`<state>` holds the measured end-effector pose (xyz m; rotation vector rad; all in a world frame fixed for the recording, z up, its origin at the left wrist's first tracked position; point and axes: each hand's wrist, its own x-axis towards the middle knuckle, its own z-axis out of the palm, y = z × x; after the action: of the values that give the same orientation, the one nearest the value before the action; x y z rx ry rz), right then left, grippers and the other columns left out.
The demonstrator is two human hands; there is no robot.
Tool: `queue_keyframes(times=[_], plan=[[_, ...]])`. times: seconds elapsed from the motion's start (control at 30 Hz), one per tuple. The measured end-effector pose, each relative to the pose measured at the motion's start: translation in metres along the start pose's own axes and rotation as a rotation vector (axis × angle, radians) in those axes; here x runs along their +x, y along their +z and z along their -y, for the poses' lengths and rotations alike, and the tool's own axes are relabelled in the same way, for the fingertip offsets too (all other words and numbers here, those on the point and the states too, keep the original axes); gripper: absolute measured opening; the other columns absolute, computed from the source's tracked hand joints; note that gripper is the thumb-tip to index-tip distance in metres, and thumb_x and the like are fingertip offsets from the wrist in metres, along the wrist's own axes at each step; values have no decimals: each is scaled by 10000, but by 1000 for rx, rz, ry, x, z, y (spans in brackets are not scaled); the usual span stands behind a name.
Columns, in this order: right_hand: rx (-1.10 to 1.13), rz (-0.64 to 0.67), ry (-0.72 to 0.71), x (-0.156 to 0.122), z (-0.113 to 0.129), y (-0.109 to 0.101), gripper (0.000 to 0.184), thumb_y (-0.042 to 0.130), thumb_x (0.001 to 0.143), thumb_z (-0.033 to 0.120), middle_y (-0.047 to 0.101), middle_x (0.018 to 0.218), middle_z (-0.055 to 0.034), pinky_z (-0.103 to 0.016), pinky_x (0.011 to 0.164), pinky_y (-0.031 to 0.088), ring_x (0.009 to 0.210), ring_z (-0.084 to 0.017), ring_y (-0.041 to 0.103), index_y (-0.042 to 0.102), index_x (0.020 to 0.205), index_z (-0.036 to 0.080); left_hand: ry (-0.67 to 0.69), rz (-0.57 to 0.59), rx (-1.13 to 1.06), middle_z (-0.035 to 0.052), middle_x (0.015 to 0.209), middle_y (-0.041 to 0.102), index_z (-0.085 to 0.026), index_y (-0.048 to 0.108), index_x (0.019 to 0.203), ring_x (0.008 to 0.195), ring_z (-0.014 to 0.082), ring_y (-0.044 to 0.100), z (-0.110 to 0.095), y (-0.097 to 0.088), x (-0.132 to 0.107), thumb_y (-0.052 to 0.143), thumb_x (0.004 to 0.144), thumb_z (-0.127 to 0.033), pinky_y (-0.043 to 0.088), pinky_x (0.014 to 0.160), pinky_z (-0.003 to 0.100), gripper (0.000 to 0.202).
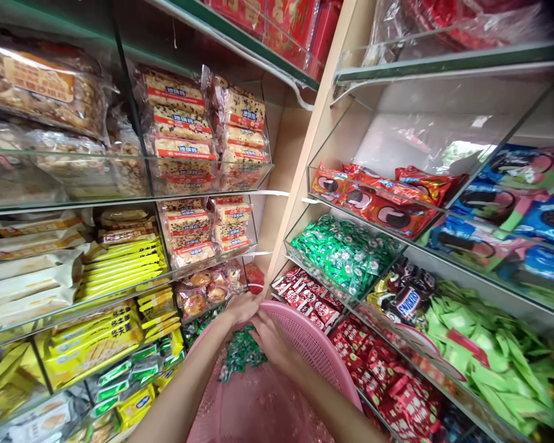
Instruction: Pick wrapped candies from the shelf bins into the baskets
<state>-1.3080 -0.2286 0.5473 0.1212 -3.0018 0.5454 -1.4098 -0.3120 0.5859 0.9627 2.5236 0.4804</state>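
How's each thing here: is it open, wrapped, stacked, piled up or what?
Pink basket: open on top, some green sweets inside.
Left hand: at the basket's far rim, grip unclear.
Right hand: close beside the left hand, grip unclear.
Shelf sweets: green, wrapped, heaped.
Yellow packets: stacked.
Snickers bars: wrapped, piled.
Red cookie packs: wrapped, overlapping.

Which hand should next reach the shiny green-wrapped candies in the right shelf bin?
Probably the right hand: it's on the side of those green-wrapped candies, while the left hand would likely cross over it. Both are near the far rim of the pink perforated plastic basket.
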Motion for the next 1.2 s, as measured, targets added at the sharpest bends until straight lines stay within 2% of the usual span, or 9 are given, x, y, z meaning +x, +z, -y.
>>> queue_keyframes(times=[0.13,0.23,0.33,0.43,0.57,0.7,0.8,0.9,1.2], plan=[[-167,93,22,-12,18,-45,285,488,801,184,545,1131,-89,-368,897,379,1040,-234,498,538,1082,182,-9,-38,-34,110,976,664,-190,650,839,940,261,590,2,0,1,79,826,-560,408,794,338,680],[-258,181,-19,-22,34,-94,230,491,810,203,583,1074,-106,-379,840,405,998,-249,527,564,1020,148,17,-38,1,105,974,663,-192,635,884,936,257,590,4,1,4,94,834,-542,404,800,339,647],[-335,159,-57,-25,44,-148,230,484,819,199,614,1001,-93,-323,773,421,932,-220,561,561,1031,153,45,-18,30,103,993,656,-198,621,918,945,265,585,4,2,7,91,842,-517,408,785,351,624],[-437,96,12,-18,36,-198,196,453,830,180,631,907,-79,-291,723,412,865,-199,583,581,978,170,34,-18,1,119,1011,648,-185,631,874,962,277,579,1,2,8,61,835,-540,410,781,356,672],[-547,76,175,-3,-1,-244,162,516,789,174,629,904,-74,-282,692,402,868,-212,589,600,928,185,10,-25,-31,124,1016,647,-185,643,853,977,274,576,1,1,7,71,825,-566,410,794,350,688],[-605,179,382,5,-36,-256,237,637,709,223,613,981,-102,-282,671,408,917,-248,582,604,939,177,-1,-32,-20,117,1056,635,-200,640,885,1011,280,560,5,0,6,103,817,-575,407,812,362,659],[-589,211,436,6,-48,-248,326,647,704,358,593,1042,-131,-297,685,418,956,-267,569,597,961,165,12,-23,-61,119,1039,643,-200,648,867,1012,282,560,7,-1,4,77,815,-577,404,826,367,686],[-596,174,467,7,-49,-237,365,580,746,438,591,1046,-145,-310,697,425,947,-261,576,588,976,155,25,-33,-91,123,1022,649,-197,654,861,1003,283,563,8,-2,2,69,810,-586,406,824,367,705],[-616,168,450,4,-56,-237,277,631,703,316,606,991,-111,-257,628,401,886,-229,593,586,930,164,20,-47,-119,106,990,660,-201,651,826,971,263,578,11,-4,2,94,821,-553,415,804,346,659]])
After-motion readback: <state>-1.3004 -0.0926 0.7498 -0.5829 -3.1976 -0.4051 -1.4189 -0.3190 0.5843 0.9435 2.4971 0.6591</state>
